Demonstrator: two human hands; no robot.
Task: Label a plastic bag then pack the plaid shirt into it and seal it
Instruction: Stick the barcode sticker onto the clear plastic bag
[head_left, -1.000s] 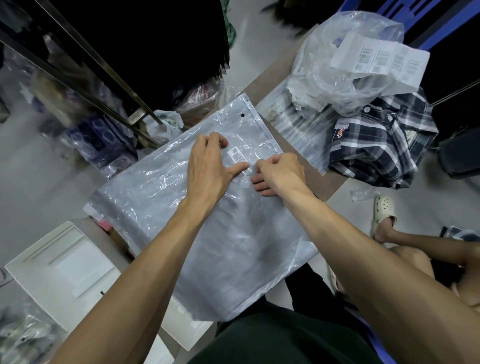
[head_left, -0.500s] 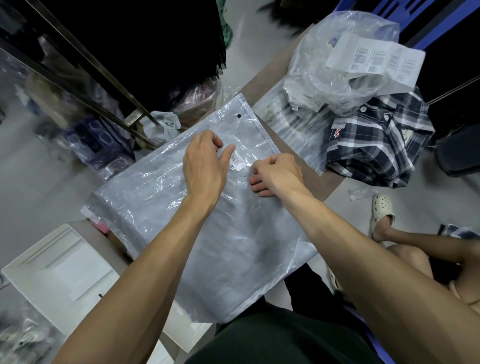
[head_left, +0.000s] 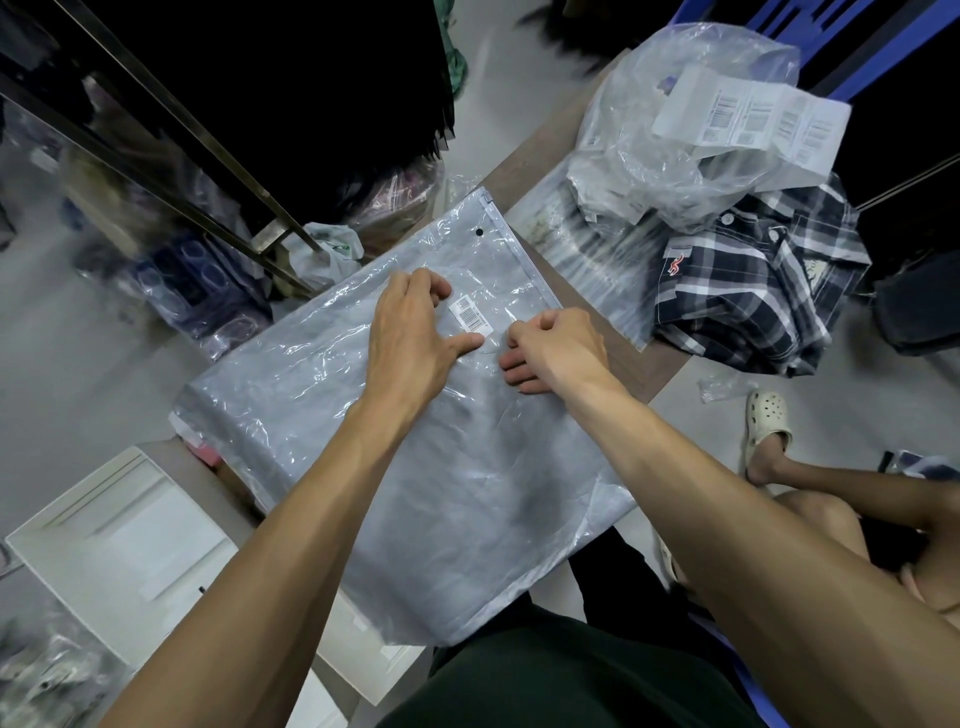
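A large clear plastic bag (head_left: 426, 483) lies flat on the brown table, its zip edge at the far right. A small white barcode label (head_left: 470, 313) is stuck on it near that edge. My left hand (head_left: 410, 338) rests palm down on the bag just left of the label, thumb stretched out below it. My right hand (head_left: 556, 345) sits loosely curled on the bag just right of the label, fingers tucked under. A folded black-and-white plaid shirt (head_left: 753, 291) lies on the table's far right corner, apart from both hands.
A crumpled clear bag (head_left: 670, 140) with a strip of white labels (head_left: 753, 119) sits behind the shirt. A white tray (head_left: 119, 551) lies at lower left. A dark metal rack (head_left: 171, 135) stands at left. Another person's leg and sandalled foot (head_left: 766, 421) are at right.
My left hand slid off the label toward the left, uncovering it, and its thumb spread out again. The right hand stayed put beside the label.
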